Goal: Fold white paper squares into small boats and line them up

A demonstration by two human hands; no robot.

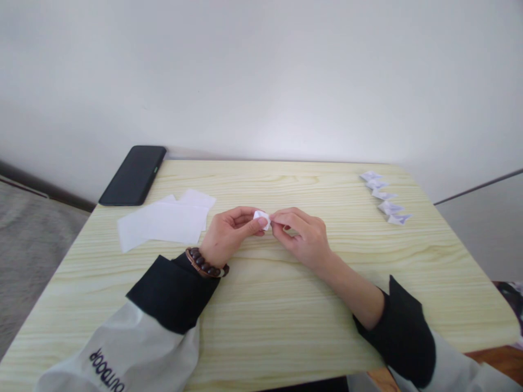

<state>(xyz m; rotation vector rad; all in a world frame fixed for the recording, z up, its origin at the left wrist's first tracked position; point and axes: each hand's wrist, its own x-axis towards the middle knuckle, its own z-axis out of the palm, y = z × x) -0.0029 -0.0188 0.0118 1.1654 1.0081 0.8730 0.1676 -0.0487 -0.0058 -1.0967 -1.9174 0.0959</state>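
Note:
A small folded piece of white paper (260, 218) is held above the middle of the table. My left hand (231, 231) grips it between thumb and fingers, with the thumb pressed on its near face. From the other side, my right hand (302, 234) pinches its right edge with thumb and forefinger. The fingers hide part of the folds. Left of my left hand lie several flat white paper sheets (163, 220), overlapping one another. At the far right, several folded paper boats (386, 196) stand in a slanting row.
A black smartphone (134, 175) lies at the table's far left corner. The wooden table (278, 326) meets a white wall (261, 81) along its back edge. Grey carpet-like fabric (28, 245) shows beyond the left edge.

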